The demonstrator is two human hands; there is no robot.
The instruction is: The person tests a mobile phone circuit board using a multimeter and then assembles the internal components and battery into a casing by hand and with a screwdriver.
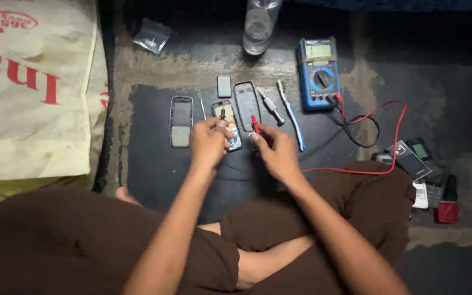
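We cannot see the lower end of the opened grey phone's circuit board (229, 127), covered by our left hand (208, 145).

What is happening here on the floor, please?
A person sits cross-legged with an opened phone in front of them. The left hand holds a black probe on the phone's board, and the right hand holds a red probe beside it. Both leads run to a blue multimeter. Phone covers, a small screwdriver and a toothbrush lie around on the dark mat.
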